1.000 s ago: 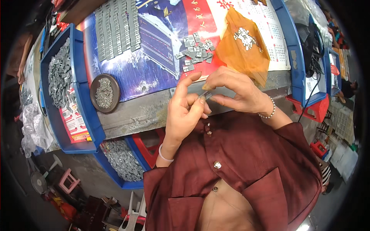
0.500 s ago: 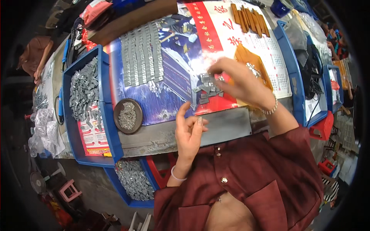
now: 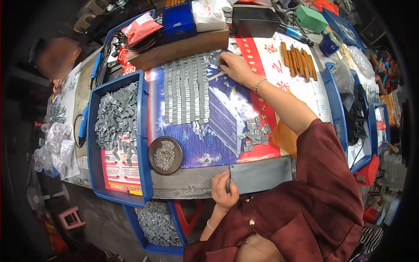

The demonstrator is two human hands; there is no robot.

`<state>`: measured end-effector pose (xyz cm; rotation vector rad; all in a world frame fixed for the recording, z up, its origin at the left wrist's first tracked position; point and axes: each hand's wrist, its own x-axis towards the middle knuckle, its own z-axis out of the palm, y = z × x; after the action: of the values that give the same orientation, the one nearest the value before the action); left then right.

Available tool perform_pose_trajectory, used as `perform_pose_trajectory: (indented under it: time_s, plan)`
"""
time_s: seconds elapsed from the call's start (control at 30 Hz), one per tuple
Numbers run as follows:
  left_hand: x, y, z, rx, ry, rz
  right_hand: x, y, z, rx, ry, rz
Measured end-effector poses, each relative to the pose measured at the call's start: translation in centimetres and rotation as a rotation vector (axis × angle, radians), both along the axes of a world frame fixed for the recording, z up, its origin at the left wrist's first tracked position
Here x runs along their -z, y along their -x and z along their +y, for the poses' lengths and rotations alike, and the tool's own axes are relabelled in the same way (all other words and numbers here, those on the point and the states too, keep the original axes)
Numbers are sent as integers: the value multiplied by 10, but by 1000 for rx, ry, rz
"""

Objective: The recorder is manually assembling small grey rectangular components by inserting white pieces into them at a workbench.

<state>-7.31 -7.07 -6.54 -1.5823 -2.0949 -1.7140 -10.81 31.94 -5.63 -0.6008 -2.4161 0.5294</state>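
Observation:
My right hand point(image 3: 238, 67) reaches far forward, to the top right end of rows of small flat grey pieces point(image 3: 187, 91). Its fingers are bent together; whatever they pinch is too small to make out. Loosely curled, with thumb apart from the fingers, my left hand point(image 3: 224, 192) is beside the left end of a flat grey plate point(image 3: 262, 175) at the table's near edge. Nothing shows in it. A scattered group of loose grey pieces point(image 3: 256, 132) lies beneath my right forearm. Left of centre stands a round dark dish point(image 3: 153, 162) of tiny metal parts point(image 3: 165, 156).
At left, a blue tray point(image 3: 145, 131) holds many grey pieces; another blue bin point(image 3: 132, 222) sits lower. A wooden bar point(image 3: 183, 46) borders the rows. Brown sticks point(image 3: 299, 61) lie at the far right, near a blue tray point(image 3: 334, 105). Another person point(image 3: 56, 59) is at left.
My right hand has moved from the loose pieces forward and left to the far end of the rows. My left hand has drawn back and its fingers have curled. The view has shifted.

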Motion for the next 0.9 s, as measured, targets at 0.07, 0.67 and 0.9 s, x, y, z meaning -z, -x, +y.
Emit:
perform_pose_trajectory:
  time_s: [0.07, 0.67, 0.9]
  plan:
    - [0, 1, 0, 14, -27, -26, 3, 10, 7, -14, 23, 21]
    - [8, 1, 2, 5, -65, -22, 11, 44, 23, 21, -14, 85]
    - [8, -2, -1, -5, -62, 0, 12, 42, 22, 11, -30, 137]
